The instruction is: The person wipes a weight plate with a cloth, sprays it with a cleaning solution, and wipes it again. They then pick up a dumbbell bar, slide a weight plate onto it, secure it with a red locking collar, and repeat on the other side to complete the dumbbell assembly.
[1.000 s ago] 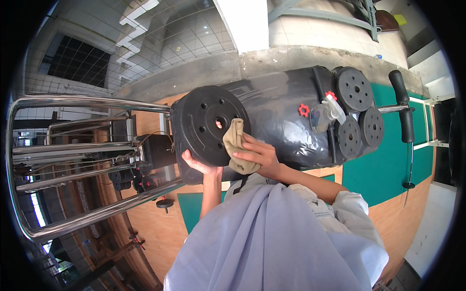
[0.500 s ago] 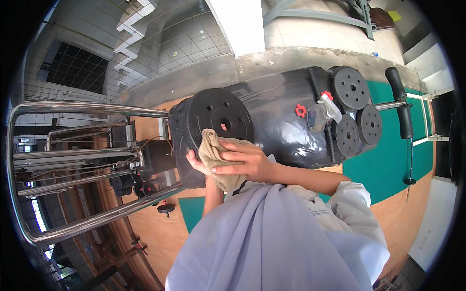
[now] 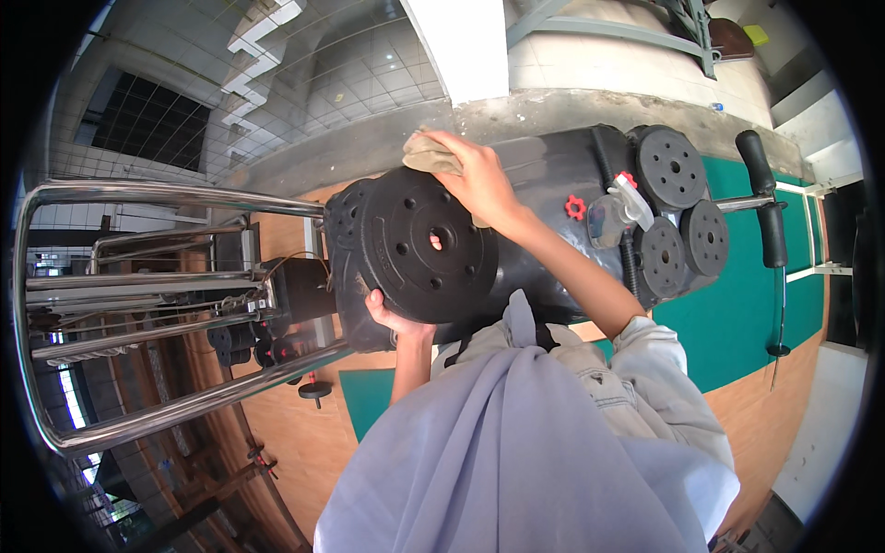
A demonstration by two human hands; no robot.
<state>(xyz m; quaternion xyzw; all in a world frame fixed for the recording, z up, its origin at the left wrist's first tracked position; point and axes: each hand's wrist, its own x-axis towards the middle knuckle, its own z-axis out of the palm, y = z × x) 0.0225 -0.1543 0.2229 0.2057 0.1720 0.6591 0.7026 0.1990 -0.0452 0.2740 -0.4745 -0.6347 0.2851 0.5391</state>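
A large black weight plate [image 3: 392, 207] is tilted up toward me over the padded bench. My left hand [image 3: 401, 323] grips its lower edge from below, and a fingertip shows through the centre hole. My right hand [image 3: 484, 184] is closed on a beige cloth [image 3: 430, 152], which lies over the plate's top rim. Behind the plate, on its left, part of another black plate [image 3: 345, 214] shows.
The bench [image 3: 544, 175] has a glossy black cover. On its right part are a spray bottle [image 3: 604, 223], a red star nut [image 3: 575, 207], a threaded dumbbell bar [image 3: 630, 263] and smaller plates [image 3: 671, 168]. Chrome rails [image 3: 175, 192] stand left; green mat [image 3: 737, 323] lies right.
My right hand has carried the cloth from the plate's lower part up to its top rim. The plate's face is now more exposed, and my left hand shows at its lower edge.
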